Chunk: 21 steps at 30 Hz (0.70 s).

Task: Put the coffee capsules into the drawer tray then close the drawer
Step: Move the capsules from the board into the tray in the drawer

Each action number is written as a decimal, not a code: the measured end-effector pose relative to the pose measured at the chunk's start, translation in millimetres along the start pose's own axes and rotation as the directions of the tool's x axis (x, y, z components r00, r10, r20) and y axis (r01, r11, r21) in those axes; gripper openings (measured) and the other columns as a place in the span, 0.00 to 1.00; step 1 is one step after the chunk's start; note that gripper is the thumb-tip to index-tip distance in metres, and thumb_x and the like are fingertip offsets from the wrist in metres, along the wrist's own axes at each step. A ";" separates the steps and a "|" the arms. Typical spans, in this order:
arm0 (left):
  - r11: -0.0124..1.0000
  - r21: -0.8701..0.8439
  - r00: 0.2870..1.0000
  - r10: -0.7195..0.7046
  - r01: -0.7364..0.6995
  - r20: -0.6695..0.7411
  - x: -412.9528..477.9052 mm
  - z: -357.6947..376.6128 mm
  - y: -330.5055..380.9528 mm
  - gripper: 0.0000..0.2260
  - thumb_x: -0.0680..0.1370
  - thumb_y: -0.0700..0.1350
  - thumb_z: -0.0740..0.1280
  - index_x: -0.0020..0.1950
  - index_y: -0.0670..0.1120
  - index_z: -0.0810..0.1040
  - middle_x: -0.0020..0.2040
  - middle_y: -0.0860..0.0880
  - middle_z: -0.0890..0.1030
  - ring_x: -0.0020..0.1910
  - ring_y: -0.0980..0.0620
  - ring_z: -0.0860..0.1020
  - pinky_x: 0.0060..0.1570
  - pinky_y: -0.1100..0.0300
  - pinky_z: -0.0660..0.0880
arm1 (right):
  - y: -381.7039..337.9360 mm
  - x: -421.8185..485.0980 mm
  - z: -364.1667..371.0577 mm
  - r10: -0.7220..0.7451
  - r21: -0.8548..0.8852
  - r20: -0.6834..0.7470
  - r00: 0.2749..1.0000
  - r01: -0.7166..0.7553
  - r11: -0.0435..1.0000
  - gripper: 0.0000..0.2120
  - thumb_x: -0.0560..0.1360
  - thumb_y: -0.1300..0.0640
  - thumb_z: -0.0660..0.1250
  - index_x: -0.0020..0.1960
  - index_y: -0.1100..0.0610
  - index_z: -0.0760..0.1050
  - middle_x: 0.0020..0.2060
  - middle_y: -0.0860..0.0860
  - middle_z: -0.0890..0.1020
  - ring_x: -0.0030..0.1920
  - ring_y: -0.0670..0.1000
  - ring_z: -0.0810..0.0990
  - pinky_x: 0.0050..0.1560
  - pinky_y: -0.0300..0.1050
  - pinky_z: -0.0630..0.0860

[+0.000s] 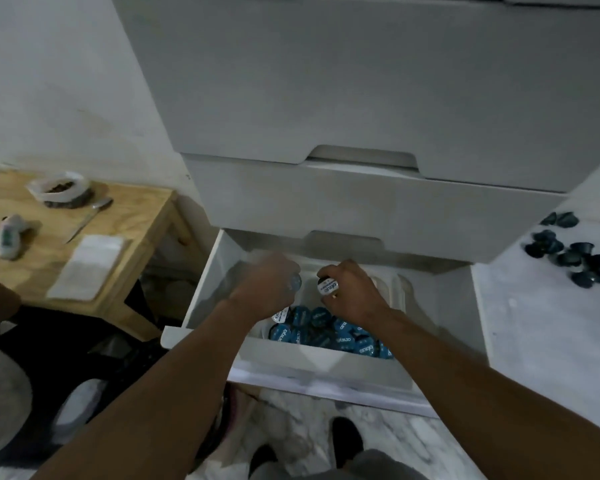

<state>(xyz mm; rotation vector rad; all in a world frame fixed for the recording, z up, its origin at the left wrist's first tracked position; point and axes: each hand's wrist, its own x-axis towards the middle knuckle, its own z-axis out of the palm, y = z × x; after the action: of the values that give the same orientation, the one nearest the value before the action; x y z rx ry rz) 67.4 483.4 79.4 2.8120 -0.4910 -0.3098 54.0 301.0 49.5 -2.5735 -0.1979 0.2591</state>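
White drawer chest (361, 98) fills the far side, with its bottom drawer (326, 367) pulled out over the marbled floor (413, 445). The drawer above overhangs its back edge. A wooden table (136, 237) stands near the drawer's left wall but apart from it, carrying a bag (61, 190), a spoon (90, 216) and a white sheet (89, 266).

Inside the drawer sits a white tray (397, 292). Blue-lidded capsules (323, 329) crowd its front edge, and open room shows toward its back edge, where both hands hang. The left hand (264, 282), blurred, has its fingers curled round a blue capsule (296, 282). The right hand (355, 292) pinches a white-lidded capsule (327, 286) between thumb and fingers.

Loose dark capsules (575, 261) lie on the floor right of the chest, well apart from the drawer.
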 end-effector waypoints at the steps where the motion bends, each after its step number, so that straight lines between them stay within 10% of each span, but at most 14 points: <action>1: 0.999 0.027 1.000 0.030 -0.030 0.006 2.3 0.6 -3.6 0.20 0.74 0.47 0.68 0.65 0.49 0.71 0.62 0.47 0.72 0.57 0.48 0.74 0.56 0.57 0.72 | -2.8 0.5 2.4 0.017 -0.005 -0.003 1.000 -0.017 1.000 0.21 0.70 0.58 0.71 0.62 0.51 0.74 0.55 0.56 0.73 0.54 0.55 0.76 0.50 0.35 0.65; 21: 0.949 0.232 0.971 0.183 -0.216 0.155 33.2 15.7 -22.2 0.14 0.74 0.47 0.66 0.59 0.46 0.76 0.56 0.44 0.76 0.56 0.44 0.75 0.54 0.49 0.72 | -17.1 22.8 20.1 0.136 -0.037 0.045 0.990 -0.134 0.990 0.20 0.69 0.60 0.70 0.61 0.57 0.76 0.55 0.59 0.77 0.56 0.58 0.76 0.55 0.46 0.74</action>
<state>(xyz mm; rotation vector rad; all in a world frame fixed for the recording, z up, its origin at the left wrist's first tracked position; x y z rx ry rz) 100.6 488.0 52.7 2.9573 -0.8959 -0.4202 70.2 329.9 38.4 -2.6198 -0.0453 0.3709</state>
